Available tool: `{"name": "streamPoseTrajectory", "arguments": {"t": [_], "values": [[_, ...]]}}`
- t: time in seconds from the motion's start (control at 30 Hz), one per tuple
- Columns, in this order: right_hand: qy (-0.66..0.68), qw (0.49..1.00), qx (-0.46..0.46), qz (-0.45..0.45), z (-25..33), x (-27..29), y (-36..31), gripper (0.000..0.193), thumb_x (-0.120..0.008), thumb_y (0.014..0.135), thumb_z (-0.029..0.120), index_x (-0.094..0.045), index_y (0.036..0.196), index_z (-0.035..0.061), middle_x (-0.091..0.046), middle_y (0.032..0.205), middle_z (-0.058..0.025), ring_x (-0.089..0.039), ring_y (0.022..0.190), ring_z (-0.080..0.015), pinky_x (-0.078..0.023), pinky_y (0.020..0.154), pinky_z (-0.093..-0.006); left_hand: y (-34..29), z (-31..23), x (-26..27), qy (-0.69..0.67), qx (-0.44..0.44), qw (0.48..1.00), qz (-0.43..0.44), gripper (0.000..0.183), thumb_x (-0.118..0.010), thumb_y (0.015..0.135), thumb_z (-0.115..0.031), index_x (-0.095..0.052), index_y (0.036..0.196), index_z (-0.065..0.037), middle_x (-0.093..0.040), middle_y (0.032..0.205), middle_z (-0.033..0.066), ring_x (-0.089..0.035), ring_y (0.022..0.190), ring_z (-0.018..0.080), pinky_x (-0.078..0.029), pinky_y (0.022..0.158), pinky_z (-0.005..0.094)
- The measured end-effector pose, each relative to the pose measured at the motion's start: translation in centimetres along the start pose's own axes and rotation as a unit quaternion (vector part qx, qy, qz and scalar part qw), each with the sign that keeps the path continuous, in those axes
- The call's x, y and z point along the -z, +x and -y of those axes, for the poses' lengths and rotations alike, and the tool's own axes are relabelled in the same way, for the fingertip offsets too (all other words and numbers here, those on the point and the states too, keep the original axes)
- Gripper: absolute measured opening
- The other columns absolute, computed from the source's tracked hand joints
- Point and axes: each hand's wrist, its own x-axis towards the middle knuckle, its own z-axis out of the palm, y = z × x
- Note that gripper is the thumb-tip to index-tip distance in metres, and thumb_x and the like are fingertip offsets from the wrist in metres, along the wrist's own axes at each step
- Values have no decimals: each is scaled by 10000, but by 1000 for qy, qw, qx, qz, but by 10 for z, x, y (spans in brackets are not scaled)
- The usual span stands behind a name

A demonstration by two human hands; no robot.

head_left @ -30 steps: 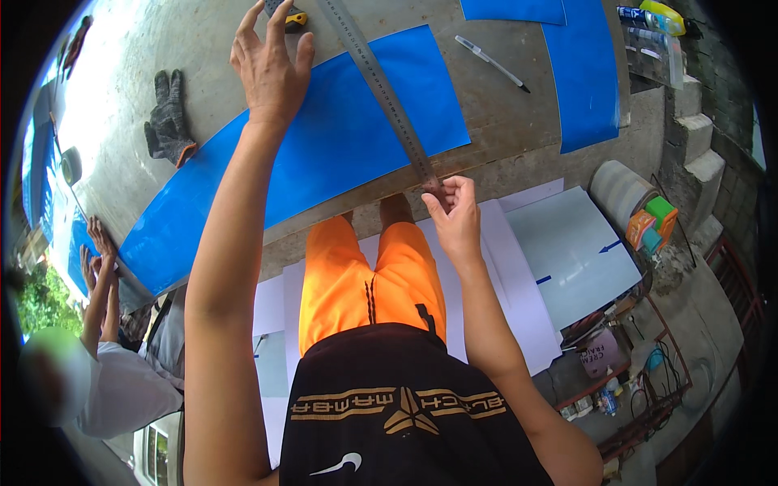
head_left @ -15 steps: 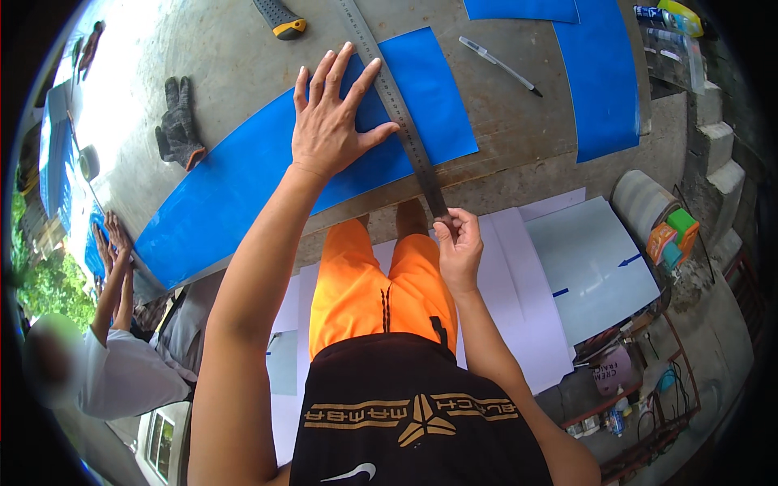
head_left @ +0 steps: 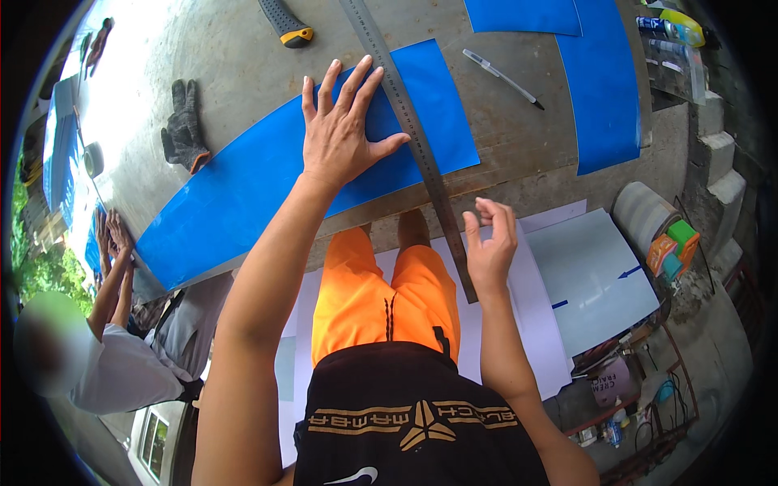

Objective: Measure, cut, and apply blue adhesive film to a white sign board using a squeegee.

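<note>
My left hand lies with spread fingers on a long curved blue sheet. Its thumb and fingertips rest against a steel ruler that crosses the sheet at a slant. The ruler's near end sticks out past the table edge, above my legs. Just right of that end is my right hand, off the ruler and holding nothing visible, its fingers loosely bent and its thumb apart. Right of the sheet lies a capped clear pen. Toward the far side is a grey and yellow tool handle.
More blue sheets lie at the table's right. A dark grey glove rests on the metal table. At the far left, another person's hands touch the blue sheeting. Pale panels are beneath the table edge at right.
My right hand has let go of the ruler and moved a little right. More of the ruler's near end now shows. My left hand stays on the sheet and ruler.
</note>
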Motion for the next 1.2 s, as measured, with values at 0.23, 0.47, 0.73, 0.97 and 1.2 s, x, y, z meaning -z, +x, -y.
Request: {"name": "streamPoseTrajectory", "arguments": {"t": [0.23,0.47,0.73,0.97,1.2], "values": [[-153,963,183,-128,15,31,158,221,-707,889,55,-678,1107,50,-652,1049,-84,-581,1028,-290,-464,916,-412,1,-2,-1,24,1,1000,5,1013,-648,745,-805,-374,1555,-261,-339,1618,-36,-210,1532,254,-51,1265,530],[-141,983,109,31,20,28,173,114,-682,915,66,-646,1022,51,-659,993,-86,-583,881,-250,-467,816,-365,-1,1,1,-21,3,999,-29,969,-714,769,-694,-369,1542,-222,-367,1594,-3,-257,1514,264,-86,1267,519],[588,801,-108,34,53,27,117,65,-582,1013,58,-538,1059,73,-686,952,-144,-567,743,-111,-492,673,-265,1,4,1,-55,4,998,-43,952,-732,783,-650,-358,1536,-202,-374,1557,56,-289,1496,270,-118,1262,520],[272,952,111,-89,50,25,79,109,-474,1033,29,-564,1092,15,-615,882,-76,-572,813,-121,-495,759,-278,3,5,3,-15,1,1000,-16,936,-676,769,-759,-389,1542,-316,-344,1575,41,-283,1491,252,-106,1255,515],[63,992,-49,95,10,17,23,206,-496,981,-3,-665,1096,17,-662,984,-124,-659,887,-256,-521,794,-344,8,6,-4,9,0,1000,-10,941,-610,750,-837,-392,1536,-369,-299,1626,-33,-198,1532,230,-55,1254,562]]}}
